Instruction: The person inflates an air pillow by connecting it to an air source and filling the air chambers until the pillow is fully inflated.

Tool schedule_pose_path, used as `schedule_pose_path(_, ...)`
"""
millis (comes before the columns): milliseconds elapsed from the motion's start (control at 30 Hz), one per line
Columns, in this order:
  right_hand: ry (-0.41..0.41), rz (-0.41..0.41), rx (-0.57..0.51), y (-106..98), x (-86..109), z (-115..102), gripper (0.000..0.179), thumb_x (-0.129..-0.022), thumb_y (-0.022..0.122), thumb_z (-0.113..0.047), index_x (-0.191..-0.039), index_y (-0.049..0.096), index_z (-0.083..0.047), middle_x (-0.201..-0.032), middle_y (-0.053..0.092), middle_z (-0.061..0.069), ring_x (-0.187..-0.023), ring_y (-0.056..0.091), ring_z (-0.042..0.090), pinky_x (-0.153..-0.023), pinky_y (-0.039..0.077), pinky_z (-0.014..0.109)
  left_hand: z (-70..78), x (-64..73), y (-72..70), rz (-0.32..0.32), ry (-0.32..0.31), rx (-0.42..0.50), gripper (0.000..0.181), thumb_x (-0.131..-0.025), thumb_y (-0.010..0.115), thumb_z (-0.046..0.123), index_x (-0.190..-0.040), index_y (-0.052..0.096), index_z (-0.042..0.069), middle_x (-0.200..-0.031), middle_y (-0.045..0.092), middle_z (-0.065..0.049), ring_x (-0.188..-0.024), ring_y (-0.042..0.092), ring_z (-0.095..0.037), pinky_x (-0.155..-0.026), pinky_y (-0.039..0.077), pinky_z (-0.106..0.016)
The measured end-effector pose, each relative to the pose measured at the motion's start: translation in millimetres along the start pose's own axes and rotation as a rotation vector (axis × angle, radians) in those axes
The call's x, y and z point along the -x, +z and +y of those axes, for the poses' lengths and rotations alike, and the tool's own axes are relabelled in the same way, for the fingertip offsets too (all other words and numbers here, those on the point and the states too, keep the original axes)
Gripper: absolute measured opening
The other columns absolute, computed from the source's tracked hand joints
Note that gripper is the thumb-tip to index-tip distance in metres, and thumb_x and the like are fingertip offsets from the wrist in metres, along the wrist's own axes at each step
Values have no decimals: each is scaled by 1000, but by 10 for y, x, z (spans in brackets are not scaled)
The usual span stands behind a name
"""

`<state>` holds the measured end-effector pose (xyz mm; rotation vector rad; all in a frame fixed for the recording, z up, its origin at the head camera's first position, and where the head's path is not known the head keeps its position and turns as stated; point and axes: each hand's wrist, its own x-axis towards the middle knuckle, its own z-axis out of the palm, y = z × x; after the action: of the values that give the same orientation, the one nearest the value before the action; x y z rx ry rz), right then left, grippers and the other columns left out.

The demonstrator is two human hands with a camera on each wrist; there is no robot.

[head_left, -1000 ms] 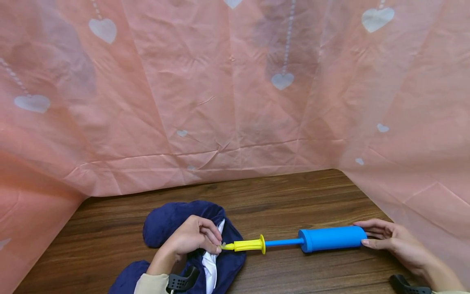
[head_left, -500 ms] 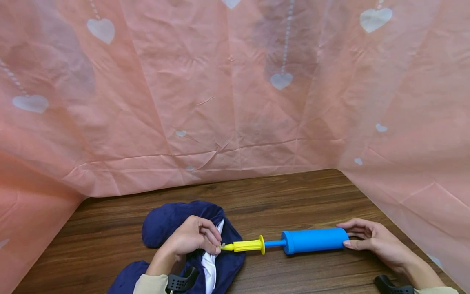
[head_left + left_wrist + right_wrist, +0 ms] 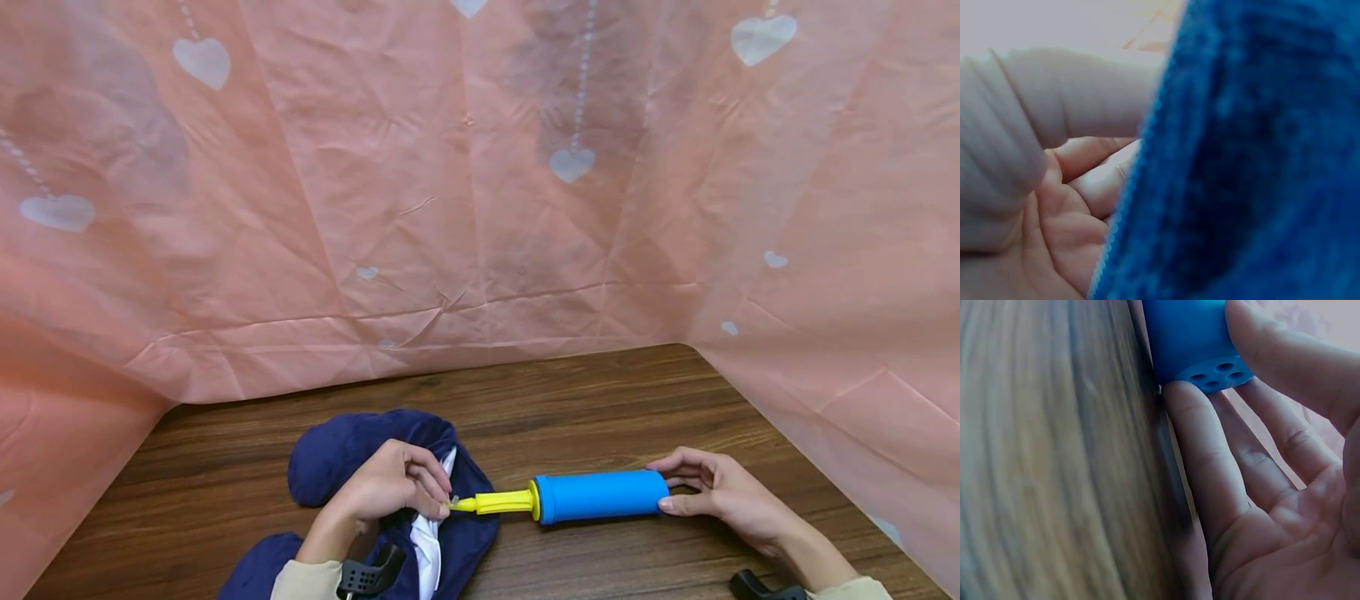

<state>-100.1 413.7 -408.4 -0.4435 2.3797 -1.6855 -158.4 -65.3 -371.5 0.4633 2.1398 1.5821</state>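
A navy U-shaped neck pillow [image 3: 337, 457] lies at the lower left, its opening baring a white inner liner [image 3: 427, 554]. My left hand [image 3: 390, 483] pinches the small clear valve there, where the yellow tip of a hand pump [image 3: 600, 495] meets it; the fingertips partly hide the joint. Navy fabric with a zip edge [image 3: 1147, 137] covers much of the left wrist view. The pump lies level, its blue barrel against the yellow flange, with no rod showing. My right hand [image 3: 735, 498] grips the barrel's far end, thumb on the near side. Holes in that end [image 3: 1216, 375] face the palm.
Everything lies on a dark wood-grain table [image 3: 600, 400]. A pink curtain with pale hearts [image 3: 480, 208] hangs behind and along both sides. A black wrist strap [image 3: 371, 571] sits on the left wrist, with another at the right.
My right hand has pushed the blue barrel leftward along the blue rod, which has vanished inside it. The left hand, pillow and yellow nozzle have stayed in place.
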Motion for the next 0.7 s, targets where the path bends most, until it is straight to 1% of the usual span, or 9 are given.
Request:
schedule_pose_path(200,-19,15,32,23,5,-21,40,-98,75,-6,-135,64,7,-125,73,-16,-113,70,2,-91,58,22,11,13,5,-1,-4,-7,30,-71,91,-6,-98,78,-4,-86,82,-12,-76,77,-17,-70,60,-28)
schedule_pose_path(333,-19,22,76,-31,20,-23,40,-98,76,-7,-135,65,6,-124,74,-16,-113,70,1,-90,58,22,19,15,11,-1,-6,-13,29,-72,91,-5,-99,78,-3,-86,82,-11,-76,77,-17,-70,60,-28)
schedule_pose_path(400,-10,28,97,-88,39,-16,41,-98,76,-7,-135,65,5,-125,73,-17,-113,69,0,-90,58,22,22,15,14,1,-5,-15,29,-72,91,-5,-99,79,-3,-86,82,-11,-76,77,-17,-70,60,-28)
schedule_pose_path(533,24,47,103,-248,114,34,42,-99,75,-6,-137,64,6,-126,72,-23,-114,68,-4,-90,58,22,22,17,21,3,-4,-16,29,-72,91,-6,-98,78,-3,-86,82,-11,-76,77,-17,-70,59,-28)
schedule_pose_path(700,11,76,68,-478,258,159,39,-99,70,1,-138,65,6,-127,73,-25,-115,68,-5,-88,61,23,16,28,24,3,-13,-22,29,-72,91,-4,-99,79,-3,-86,82,-10,-76,77,-17,-70,59,-28)
